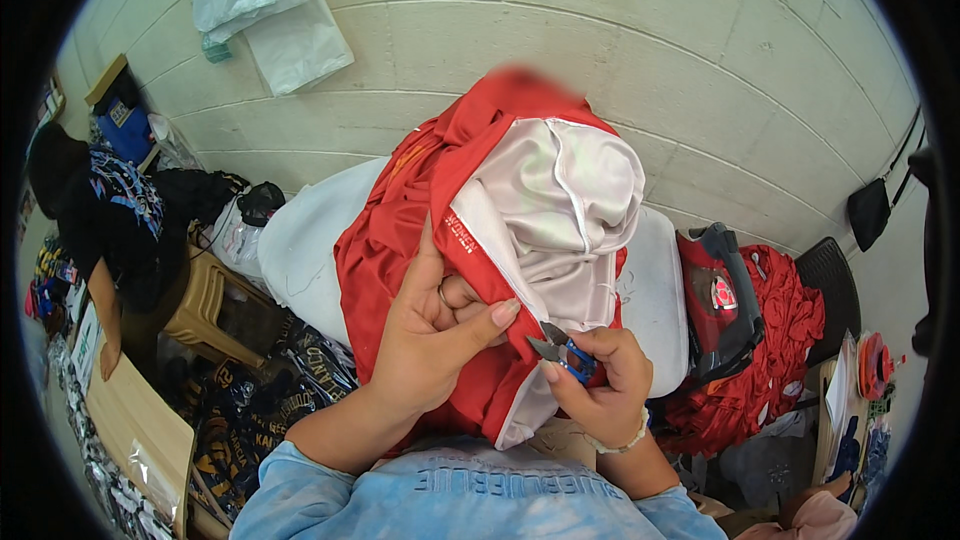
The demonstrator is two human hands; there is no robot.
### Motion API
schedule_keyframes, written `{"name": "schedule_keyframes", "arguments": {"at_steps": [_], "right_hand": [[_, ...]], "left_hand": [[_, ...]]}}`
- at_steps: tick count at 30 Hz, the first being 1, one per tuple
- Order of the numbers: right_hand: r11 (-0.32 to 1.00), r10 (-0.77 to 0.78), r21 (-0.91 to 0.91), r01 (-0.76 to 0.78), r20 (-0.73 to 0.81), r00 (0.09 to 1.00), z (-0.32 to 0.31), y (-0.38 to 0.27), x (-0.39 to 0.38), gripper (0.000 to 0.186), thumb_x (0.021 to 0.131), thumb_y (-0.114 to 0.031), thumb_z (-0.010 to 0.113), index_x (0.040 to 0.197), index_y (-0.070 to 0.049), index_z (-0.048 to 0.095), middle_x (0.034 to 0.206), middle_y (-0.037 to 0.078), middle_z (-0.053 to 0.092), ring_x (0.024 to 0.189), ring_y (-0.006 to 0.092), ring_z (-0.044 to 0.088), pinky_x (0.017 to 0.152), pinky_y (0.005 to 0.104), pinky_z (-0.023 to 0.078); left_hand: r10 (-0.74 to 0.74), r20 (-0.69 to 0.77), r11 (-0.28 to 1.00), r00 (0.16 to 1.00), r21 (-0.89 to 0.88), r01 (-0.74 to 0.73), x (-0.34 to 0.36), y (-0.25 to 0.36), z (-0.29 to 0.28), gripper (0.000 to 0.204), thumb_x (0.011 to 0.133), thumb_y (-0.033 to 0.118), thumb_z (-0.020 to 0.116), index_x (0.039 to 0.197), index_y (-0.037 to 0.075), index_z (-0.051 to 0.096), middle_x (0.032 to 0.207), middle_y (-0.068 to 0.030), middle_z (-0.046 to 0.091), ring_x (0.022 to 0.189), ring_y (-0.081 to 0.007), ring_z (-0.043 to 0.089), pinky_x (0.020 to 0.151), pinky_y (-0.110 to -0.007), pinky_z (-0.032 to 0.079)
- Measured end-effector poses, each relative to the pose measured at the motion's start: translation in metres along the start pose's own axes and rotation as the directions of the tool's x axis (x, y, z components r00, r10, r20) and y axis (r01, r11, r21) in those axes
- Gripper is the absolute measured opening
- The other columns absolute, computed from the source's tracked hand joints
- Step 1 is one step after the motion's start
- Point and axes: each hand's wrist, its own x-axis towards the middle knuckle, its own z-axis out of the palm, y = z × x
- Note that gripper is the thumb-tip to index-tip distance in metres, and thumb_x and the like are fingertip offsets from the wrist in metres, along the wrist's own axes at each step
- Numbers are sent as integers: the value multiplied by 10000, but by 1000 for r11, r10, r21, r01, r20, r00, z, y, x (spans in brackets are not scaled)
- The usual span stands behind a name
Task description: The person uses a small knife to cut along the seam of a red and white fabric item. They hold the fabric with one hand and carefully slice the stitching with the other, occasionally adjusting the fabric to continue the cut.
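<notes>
A large red garment (390, 270) with a shiny white inner side (530, 180) lies heaped before me on a white padded surface. My left hand (430, 325) pinches its red edge, thumb on top and forefinger stretched along the cloth. In my right hand (608, 385) are small blue-handled thread snips (560, 352). Their dark blades point left, close beside the edge that my left thumb presses. Whether the blades touch a thread is too small to see.
The white padded surface (310, 225) stands against a block wall. To its right are a grey and red basket-like case (718, 300) and a pile of red cloth (775, 310). At left, a person in black (125, 210) sits by a tan plastic stool (215, 305) and wooden table (140, 430).
</notes>
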Motion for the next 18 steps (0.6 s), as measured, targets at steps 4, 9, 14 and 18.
{"name": "schedule_keyframes", "arguments": {"at_steps": [4,9,14,18], "right_hand": [[1000,-23,-1,23,-3,1000,4,-1,4,342,718,-58,805,942,33,564,755,99,627,617,128,616,547,234,481],[1000,0,24,0,-4,1000,9,-3,7,331,743,-86,783,985,14,581,829,61,617,663,76,553,596,212,443],[996,52,77,-52,9,999,10,-3,8,319,753,-91,777,975,13,575,805,57,624,651,74,549,588,208,437],[997,52,54,-53,17,999,10,-2,7,316,755,-90,775,969,14,566,804,62,633,647,69,548,586,208,440]], "left_hand": [[-6,9,1000,1000,-11,6,-1,1,0,849,883,-90,537,1499,126,-6,1278,-141,520,1093,-188,589,877,-318,524],[-17,11,999,1000,-39,17,-2,2,1,845,887,-92,529,1499,129,-10,1272,-143,522,1093,-188,589,882,-327,526],[-23,26,999,999,-34,24,-3,3,0,856,885,-93,528,1499,135,-23,1274,-144,522,1093,-189,589,891,-331,523],[-37,20,999,999,-12,37,-3,3,-2,866,884,-91,529,1498,135,-37,1283,-147,518,1097,-191,587,892,-338,523]]}}
